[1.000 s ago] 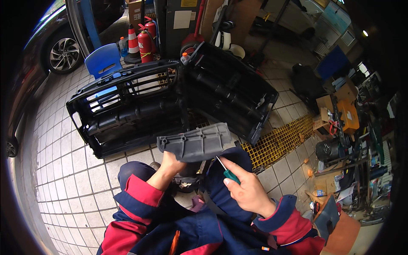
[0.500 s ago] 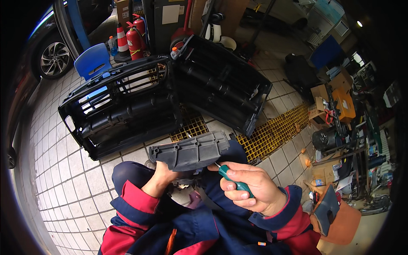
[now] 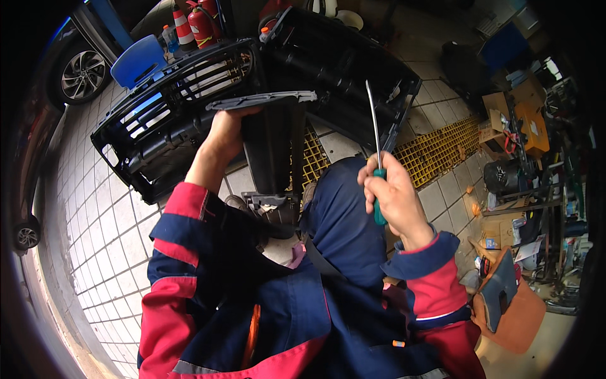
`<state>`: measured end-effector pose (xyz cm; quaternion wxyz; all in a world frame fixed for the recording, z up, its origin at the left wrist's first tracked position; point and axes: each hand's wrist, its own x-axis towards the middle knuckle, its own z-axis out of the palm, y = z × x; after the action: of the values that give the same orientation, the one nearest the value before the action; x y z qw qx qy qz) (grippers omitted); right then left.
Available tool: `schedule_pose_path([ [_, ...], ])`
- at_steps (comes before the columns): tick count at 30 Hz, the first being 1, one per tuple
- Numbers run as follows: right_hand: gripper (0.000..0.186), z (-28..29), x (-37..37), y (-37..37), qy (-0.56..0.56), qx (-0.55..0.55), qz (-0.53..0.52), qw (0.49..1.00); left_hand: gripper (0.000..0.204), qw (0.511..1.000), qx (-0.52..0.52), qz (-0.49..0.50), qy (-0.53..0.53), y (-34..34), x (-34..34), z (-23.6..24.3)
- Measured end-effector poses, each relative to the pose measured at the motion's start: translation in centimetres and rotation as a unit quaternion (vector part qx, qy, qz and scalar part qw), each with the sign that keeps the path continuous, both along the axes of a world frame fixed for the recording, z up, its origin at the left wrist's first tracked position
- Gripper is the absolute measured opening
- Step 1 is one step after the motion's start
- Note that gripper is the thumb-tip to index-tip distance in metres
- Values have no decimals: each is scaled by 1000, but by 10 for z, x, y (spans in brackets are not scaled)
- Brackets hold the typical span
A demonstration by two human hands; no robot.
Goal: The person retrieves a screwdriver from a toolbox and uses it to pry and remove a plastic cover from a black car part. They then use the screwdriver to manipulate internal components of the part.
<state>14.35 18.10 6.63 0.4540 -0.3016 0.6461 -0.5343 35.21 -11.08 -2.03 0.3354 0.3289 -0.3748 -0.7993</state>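
My left hand grips a plastic part near its top, holding it upright before my left knee; its grey ribbed top edge shows edge-on above a long black body. My right hand is closed round the green handle of a screwdriver, whose long steel shaft points up, apart from the part. Beyond them lie two large black plastic frames, the right one tilted and the left one with slatted openings.
A car wheel is at the left. A blue chair, fire extinguishers and a striped cone stand behind. A yellow floor grate crosses the tiles; cardboard boxes, tools and clutter crowd the right, with an orange mat.
My left hand has raised and turned the part upright, its ribbed face out of view. My right hand has moved right and up, lifting the screwdriver clear of it.
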Motion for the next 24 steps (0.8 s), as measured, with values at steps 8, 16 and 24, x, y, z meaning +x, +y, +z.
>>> schedule_pose_path([
  [8,50,-25,-17,-91,-26,-127,39,991,27,986,-22,-155,62,-17,-33,-12],
  [16,38,-49,-38,-125,55,-82,-48,994,74,931,-292,75,-206,19,-63,-21],
  [24,42,-39,-19,-136,81,-90,-32,992,49,880,-417,101,-203,86,-73,5],
])
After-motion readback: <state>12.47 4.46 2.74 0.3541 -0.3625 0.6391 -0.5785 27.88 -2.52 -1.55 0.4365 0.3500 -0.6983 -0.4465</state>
